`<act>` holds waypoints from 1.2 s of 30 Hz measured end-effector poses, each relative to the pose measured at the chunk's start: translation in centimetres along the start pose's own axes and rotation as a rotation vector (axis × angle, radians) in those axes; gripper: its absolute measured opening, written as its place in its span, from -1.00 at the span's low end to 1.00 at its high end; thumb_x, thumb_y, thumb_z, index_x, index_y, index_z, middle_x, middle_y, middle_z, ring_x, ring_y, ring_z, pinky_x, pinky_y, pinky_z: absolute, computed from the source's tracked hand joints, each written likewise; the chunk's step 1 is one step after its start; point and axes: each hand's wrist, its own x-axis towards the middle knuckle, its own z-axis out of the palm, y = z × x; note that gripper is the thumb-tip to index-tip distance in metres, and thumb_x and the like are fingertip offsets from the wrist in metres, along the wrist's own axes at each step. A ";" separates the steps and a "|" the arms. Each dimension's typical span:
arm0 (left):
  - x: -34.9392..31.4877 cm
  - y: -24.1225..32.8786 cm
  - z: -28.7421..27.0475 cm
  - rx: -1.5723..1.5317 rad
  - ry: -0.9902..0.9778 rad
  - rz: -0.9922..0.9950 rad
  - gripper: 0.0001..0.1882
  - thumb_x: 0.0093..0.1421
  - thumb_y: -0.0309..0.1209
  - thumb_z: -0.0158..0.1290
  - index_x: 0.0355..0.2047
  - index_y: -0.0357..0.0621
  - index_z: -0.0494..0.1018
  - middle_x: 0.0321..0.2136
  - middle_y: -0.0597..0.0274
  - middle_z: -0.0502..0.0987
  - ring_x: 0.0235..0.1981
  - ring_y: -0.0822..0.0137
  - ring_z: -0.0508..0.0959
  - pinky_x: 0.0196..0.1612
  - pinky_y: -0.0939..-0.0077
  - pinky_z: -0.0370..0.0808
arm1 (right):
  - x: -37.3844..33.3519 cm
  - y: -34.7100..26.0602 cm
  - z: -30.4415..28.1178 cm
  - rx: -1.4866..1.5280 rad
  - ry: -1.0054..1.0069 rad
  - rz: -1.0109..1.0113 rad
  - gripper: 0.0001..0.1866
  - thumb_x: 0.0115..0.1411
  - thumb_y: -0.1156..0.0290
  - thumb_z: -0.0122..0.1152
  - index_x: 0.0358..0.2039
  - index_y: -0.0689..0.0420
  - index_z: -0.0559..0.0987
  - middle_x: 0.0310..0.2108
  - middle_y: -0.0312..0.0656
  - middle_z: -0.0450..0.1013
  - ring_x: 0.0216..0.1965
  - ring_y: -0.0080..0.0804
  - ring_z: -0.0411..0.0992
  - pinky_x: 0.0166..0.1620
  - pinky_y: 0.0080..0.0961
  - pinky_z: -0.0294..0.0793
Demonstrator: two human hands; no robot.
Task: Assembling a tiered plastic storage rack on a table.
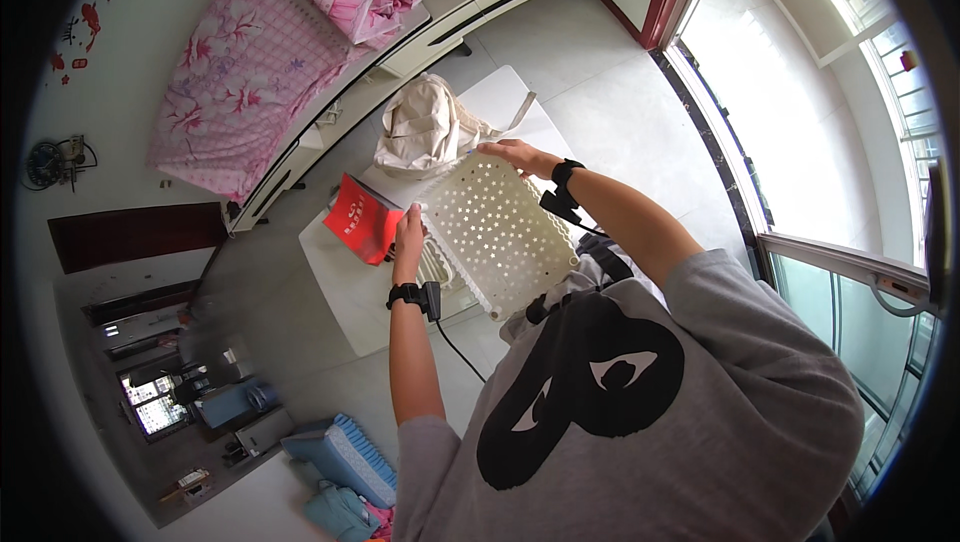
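Observation:
A cream plastic basket with star-shaped holes and a wavy rim is tilted in front of my body. On its left edge, my left hand is closed, with the fingers partly hidden behind it. My right hand grips the far right corner of the same basket. Just beyond the basket a beige backpack rests on the white table. A red bag or packet with pale print lies left of my left hand. Under the basket's left side some pale curved bars show; their kind is unclear.
A long low cabinet runs along the far wall, partly covered by a pink flowered cloth. To the right is a sliding glass door. A blue padded item sits at the lower left. A black cable hangs from my left wrist.

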 end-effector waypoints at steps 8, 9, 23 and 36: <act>1.4 -1.9 -0.2 -0.026 -0.064 0.067 -0.55 0.33 -0.06 -0.23 -0.15 -0.23 0.39 -0.53 0.44 0.26 -0.52 0.52 0.29 -0.43 0.59 0.33 | -0.1 -0.2 0.3 -0.075 0.017 0.005 -0.14 0.01 -0.46 -0.13 0.15 -0.10 0.36 0.04 -0.24 0.38 0.00 -0.36 0.39 -0.17 -0.34 0.48; 1.3 -1.7 0.2 -0.046 -0.067 0.067 -0.55 0.33 -0.06 -0.23 -0.15 -0.23 0.39 -0.53 0.44 0.26 -0.52 0.52 0.29 -0.43 0.59 0.33 | -0.1 0.0 0.1 -0.092 0.022 0.014 -0.14 0.01 -0.46 -0.13 0.15 -0.10 0.36 0.04 -0.24 0.38 0.00 -0.36 0.39 -0.17 -0.34 0.48; 0.9 -4.5 -0.5 -0.204 -0.119 0.131 -0.48 0.34 -0.03 -0.36 0.15 -0.12 0.12 -0.10 0.11 0.47 -0.35 0.33 0.52 -0.13 0.49 0.39 | 0.6 1.1 2.4 -0.442 0.452 -0.160 -0.34 0.21 -0.23 -0.12 -0.06 0.17 0.40 -0.45 0.04 0.44 -0.30 -0.25 0.47 -0.24 -0.30 0.41; 1.3 -41.3 5.6 0.008 0.191 -0.584 -0.42 0.07 -0.24 0.08 0.02 -0.31 0.19 0.01 -0.29 0.32 0.01 -0.21 0.37 0.02 0.05 0.36 | 2.3 1.2 5.6 -0.322 0.683 -0.106 -0.76 0.34 0.23 -0.05 -0.25 0.16 0.41 -0.62 -0.43 0.23 -0.60 -0.70 0.20 -0.57 -0.63 0.23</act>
